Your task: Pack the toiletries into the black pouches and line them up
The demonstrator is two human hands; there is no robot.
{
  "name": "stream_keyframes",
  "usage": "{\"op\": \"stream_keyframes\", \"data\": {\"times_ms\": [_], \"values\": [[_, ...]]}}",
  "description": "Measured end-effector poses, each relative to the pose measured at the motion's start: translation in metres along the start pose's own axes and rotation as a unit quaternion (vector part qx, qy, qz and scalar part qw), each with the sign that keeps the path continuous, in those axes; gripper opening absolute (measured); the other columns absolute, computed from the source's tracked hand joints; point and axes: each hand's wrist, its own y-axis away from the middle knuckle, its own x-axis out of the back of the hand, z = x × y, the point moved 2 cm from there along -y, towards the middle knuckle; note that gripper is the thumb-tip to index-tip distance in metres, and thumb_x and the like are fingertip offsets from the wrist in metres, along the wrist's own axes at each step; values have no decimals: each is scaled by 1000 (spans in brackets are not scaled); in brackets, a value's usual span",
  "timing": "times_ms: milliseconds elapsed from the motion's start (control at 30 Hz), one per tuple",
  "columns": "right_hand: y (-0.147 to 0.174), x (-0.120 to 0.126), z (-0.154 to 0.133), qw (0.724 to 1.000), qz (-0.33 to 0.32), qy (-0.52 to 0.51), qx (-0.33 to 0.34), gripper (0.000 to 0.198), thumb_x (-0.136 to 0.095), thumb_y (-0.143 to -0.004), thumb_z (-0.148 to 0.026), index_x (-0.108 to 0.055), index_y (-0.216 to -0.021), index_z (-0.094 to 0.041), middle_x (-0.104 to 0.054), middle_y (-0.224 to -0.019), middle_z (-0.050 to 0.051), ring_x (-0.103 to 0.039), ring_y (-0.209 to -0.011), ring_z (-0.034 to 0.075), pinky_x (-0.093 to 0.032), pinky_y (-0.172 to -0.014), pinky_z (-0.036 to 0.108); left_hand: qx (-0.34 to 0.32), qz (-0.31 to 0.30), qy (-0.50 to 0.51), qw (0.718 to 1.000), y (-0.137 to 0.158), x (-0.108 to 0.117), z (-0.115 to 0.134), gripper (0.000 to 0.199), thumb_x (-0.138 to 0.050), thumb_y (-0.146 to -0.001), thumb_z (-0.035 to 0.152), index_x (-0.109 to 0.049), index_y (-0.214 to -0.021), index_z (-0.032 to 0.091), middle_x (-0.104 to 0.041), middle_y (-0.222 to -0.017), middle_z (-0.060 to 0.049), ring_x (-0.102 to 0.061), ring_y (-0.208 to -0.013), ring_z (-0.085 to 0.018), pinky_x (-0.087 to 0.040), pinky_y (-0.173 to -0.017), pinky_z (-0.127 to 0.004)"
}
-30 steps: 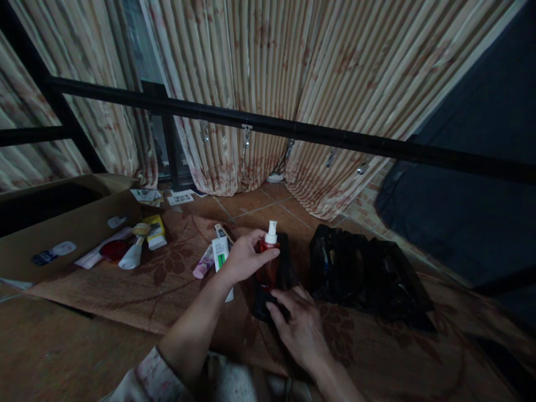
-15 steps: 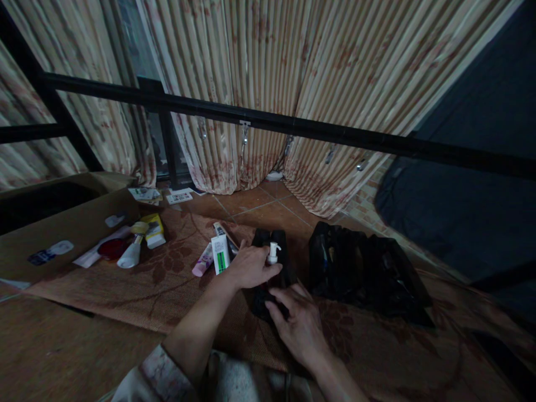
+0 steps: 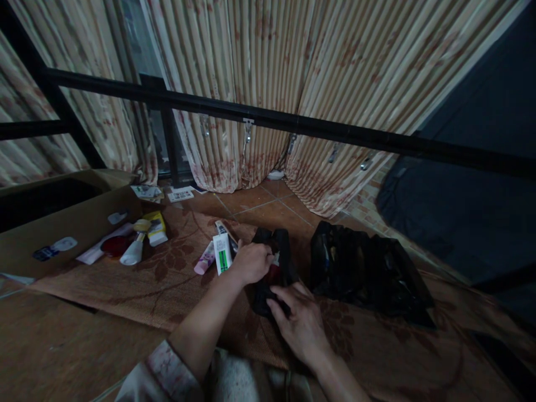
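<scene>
My left hand (image 3: 253, 262) is closed at the top of a pump bottle (image 3: 274, 271) with a white pump head and a reddish body. The bottle stands in a narrow black fabric organizer (image 3: 282, 240), and my fingers partly cover it. My right hand (image 3: 300, 319) grips the near edge of the organizer, thumb and forefinger on either side of the dark wall. Left of the organizer lie a white tube with a green patch (image 3: 221, 254), a pink and purple tube (image 3: 205, 259) and another slim tube (image 3: 221, 228) partly behind it.
A larger black organizer (image 3: 360, 268) with several items stands at the right. At the left are a cardboard box (image 3: 100, 223), a yellow packet (image 3: 156, 226), a white-handled brush (image 3: 134, 250) and a dark red round item (image 3: 115, 246). A black rail (image 3: 268, 113) crosses before the curtains.
The white pump head sits lower in the organizer, and more of the reddish body shows. My left hand has curled its fingers and thumb in. The right hand has barely moved.
</scene>
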Motion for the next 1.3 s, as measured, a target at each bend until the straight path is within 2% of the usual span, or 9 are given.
{"op": "stream_keyframes", "data": {"times_ms": [233, 400, 533, 633, 800, 1000, 1133, 1300], "values": [[1, -1, 3, 1000, 8, 11, 8, 19, -57, -88, -28, -68, -103, -24, -69, -82, 4, -61, -81, 19, -49, -73, 32, -19, 97, 49, 994, -2, 10, -8, 26, -47, -86, 28, -69, -100, 23, -73, -91, -7, -65, -88, -25, -37, -94, -42], [1, 0, 4, 1000, 13, 5, 15, 19, -57, -88, -28, -67, -103, -24, -70, -83, 3, -61, -83, 20, -49, -77, 33, -5, 178, 166, 970, -5, 23, -29, 24, -52, -83, 26, -70, -98, 22, -72, -97, -8, -64, -91, -24, -44, -86, -33], [2, 1, 3, 1000, 8, -1, 4, 18, -58, -88, -27, -67, -103, -23, -71, -84, 3, -61, -84, 20, -49, -77, 34, 67, 194, 130, 970, -2, 38, -48, 24, -51, -83, 27, -71, -94, 22, -72, -95, -8, -64, -90, -25, -45, -81, -32], [2, 1, 3, 1000, 5, -4, 1, 19, -58, -88, -27, -67, -104, -24, -71, -84, 3, -61, -84, 20, -49, -77, 33, 128, 161, 49, 977, 2, 48, -61, 25, -47, -83, 27, -71, -90, 20, -71, -93, -11, -65, -88, -27, -44, -78, -33], [1, 1, 2, 1000, 6, 3, 2, 18, -58, -88, -26, -67, -103, -23, -71, -84, 3, -61, -83, 20, -49, -75, 33, 228, 47, -63, 971, 8, 52, -91, 23, -48, -81, 29, -69, -85, 19, -71, -85, -13, -66, -84, -28, -44, -73, -32], [1, 0, 2, 1000, 4, -11, -4, 18, -58, -88, -25, -67, -103, -22, -71, -85, 3, -60, -85, 20, -49, -77, 33, 264, 21, -83, 961, 10, 46, -121, 26, -51, -80, 36, -67, -90, 18, -72, -88, -13, -65, -93, -28, -45, -77, -33], [2, -1, 4, 1000, 5, -13, -3, 18, -59, -87, -25, -67, -103, -23, -71, -87, 3, -60, -86, 20, -48, -78, 34, 288, 4, -92, 953, 9, 44, -125, 30, -50, -81, 38, -67, -92, 16, -71, -96, -15, -64, -99, -30, -46, -82, -36], [2, -1, 4, 1000, 3, -15, -1, 19, -60, -87, -25, -66, -105, -23, -70, -85, 2, -60, -84, 20, -48, -77, 33, 282, -8, -89, 955, 6, 36, -112, 36, -50, -82, 38, -62, -107, 16, -67, -111, -17, -61, -107, -29, -44, -89, -36]]}}
